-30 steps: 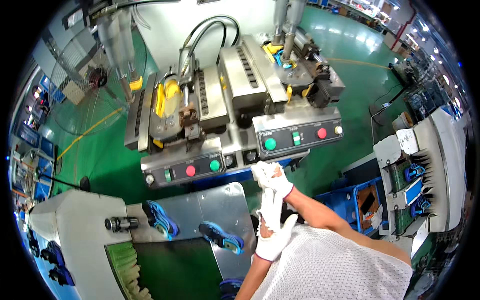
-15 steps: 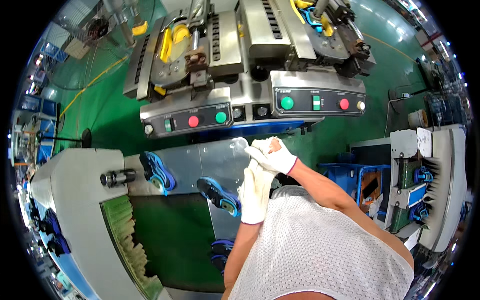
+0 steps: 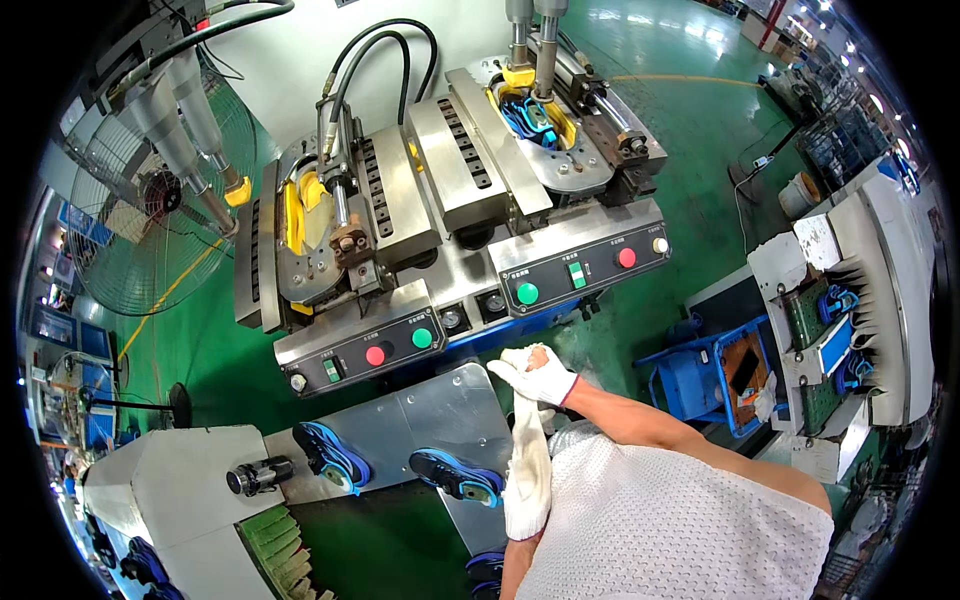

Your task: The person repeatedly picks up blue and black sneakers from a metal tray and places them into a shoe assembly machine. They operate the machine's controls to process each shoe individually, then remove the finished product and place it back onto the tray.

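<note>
Both hands wear white knitted gloves and meet above the right end of a metal shelf [image 3: 440, 400]. My left hand [image 3: 528, 480] points away from me, its fingers stretched toward the other hand and their tips covered. Closed around that end of the left glove is my right hand [image 3: 542, 374], with some bare fingertip showing. To the left of my hands, a black and blue shoe [image 3: 455, 476] lies on the shelf's edge. Farther left sits a second blue shoe [image 3: 332, 457]. More dark blue shoes [image 3: 487, 568] lie partly hidden beside my left forearm.
Ahead stands a two-station press [image 3: 440, 160] with button panels [image 3: 582, 262]. A blue shoe [image 3: 532, 122] sits in its right station. A grey conveyor housing [image 3: 170, 480] with a green brush curtain is at left. A blue cart [image 3: 690, 385] and another conveyor unit [image 3: 890, 330] stand right.
My view has tilted up, so the press and shelf appear lower and more of the press shows. My right hand has drawn toward the left hand's fingertips. The press's right station now shows a shoe.
</note>
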`<action>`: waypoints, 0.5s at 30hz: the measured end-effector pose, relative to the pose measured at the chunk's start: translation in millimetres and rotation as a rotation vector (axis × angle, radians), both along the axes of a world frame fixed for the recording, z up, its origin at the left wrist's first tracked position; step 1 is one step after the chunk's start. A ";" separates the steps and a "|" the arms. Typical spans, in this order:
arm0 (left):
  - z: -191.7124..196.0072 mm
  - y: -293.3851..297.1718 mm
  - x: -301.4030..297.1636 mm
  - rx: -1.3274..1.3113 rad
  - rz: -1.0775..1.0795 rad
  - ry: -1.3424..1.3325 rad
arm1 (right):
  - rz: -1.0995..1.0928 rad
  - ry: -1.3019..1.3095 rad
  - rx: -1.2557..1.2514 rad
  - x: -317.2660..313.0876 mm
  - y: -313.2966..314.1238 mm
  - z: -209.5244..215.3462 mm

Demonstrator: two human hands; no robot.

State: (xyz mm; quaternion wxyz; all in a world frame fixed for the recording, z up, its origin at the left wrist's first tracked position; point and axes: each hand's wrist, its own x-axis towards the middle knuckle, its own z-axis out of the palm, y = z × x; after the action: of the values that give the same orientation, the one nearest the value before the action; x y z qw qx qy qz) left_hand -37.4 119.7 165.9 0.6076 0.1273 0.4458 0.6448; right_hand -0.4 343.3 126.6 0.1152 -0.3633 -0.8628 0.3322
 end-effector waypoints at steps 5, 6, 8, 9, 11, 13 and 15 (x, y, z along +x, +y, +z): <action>29.0 9.5 3.9 -0.091 -0.160 0.235 | -0.040 0.036 -0.082 8.3 -8.6 3.0; 22.5 6.0 5.0 -0.120 -0.193 0.261 | -0.030 -0.045 -0.068 9.0 -5.7 4.5; 10.5 -1.6 9.6 -0.187 -0.242 0.310 | -0.021 -0.079 -0.109 9.7 0.2 7.6; 3.9 0.1 10.8 -0.219 -0.266 0.338 | -0.027 -0.056 -0.139 9.5 0.7 9.9; -3.1 5.5 14.5 -0.274 -0.303 0.381 | 0.103 -0.047 -0.180 3.5 5.6 17.9; -8.6 18.7 13.4 -0.307 -0.313 0.425 | 0.158 -0.009 -0.129 -2.1 34.8 29.2; -13.0 24.2 9.4 -0.329 -0.279 0.471 | 0.112 0.185 -0.087 -12.8 89.0 73.4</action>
State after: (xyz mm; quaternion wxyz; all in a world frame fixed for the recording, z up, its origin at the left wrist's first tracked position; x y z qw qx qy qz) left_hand -28.0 143.9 152.9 0.5827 0.2330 0.6509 0.4272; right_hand -13.2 432.3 200.0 0.1597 -0.2868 -0.8522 0.4074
